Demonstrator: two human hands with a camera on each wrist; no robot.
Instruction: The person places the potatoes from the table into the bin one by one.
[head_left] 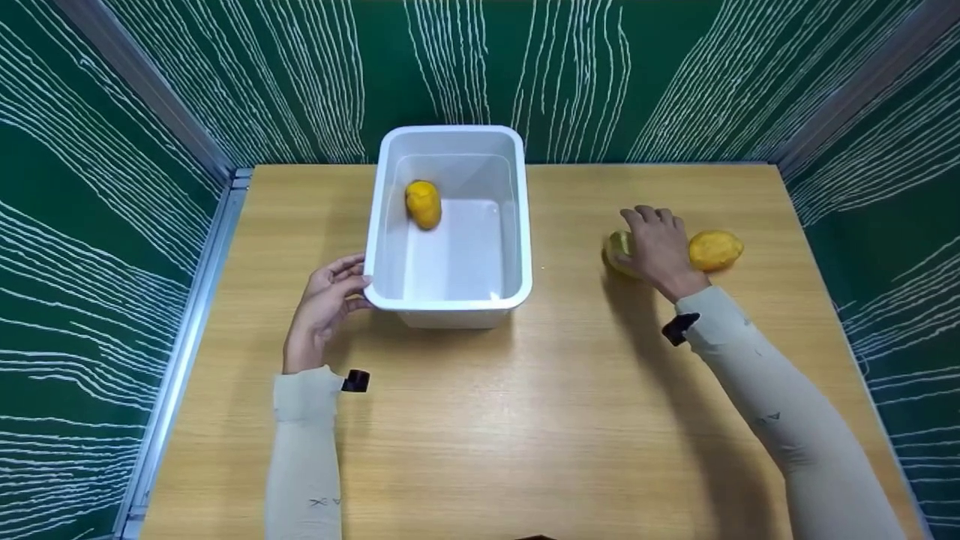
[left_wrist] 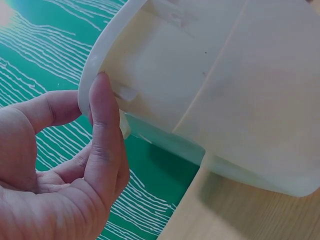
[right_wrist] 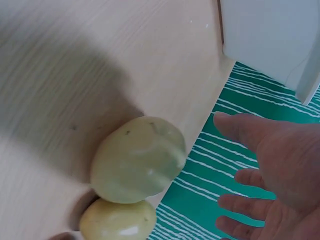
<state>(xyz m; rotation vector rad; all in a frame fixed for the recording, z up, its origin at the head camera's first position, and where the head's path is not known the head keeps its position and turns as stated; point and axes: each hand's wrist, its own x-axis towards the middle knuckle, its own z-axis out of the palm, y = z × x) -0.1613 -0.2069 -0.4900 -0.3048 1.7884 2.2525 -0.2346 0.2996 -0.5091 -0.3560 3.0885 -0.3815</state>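
Observation:
My left hand (head_left: 324,309) pinches the left rim of a white bin (head_left: 465,305) near its front corner. Thumb and fingers of that hand (left_wrist: 65,165) lie on both sides of the rim (left_wrist: 92,65) in the left wrist view. Inside the bin, a yellow-orange mango (head_left: 424,205) lies toward the back left. My right hand (head_left: 661,251) is over a greenish-yellow mango (head_left: 620,253), partly hiding it. In the right wrist view that hand (right_wrist: 270,175) has its fingers extended, apart from a large pale green mango (right_wrist: 140,160).
A yellow mango (head_left: 715,250) lies on the wooden table (head_left: 480,420) right of my right hand. A smaller yellow fruit (right_wrist: 119,220) touches the large one in the right wrist view. Green walls with white lines (head_left: 450,60) border the table's back and sides.

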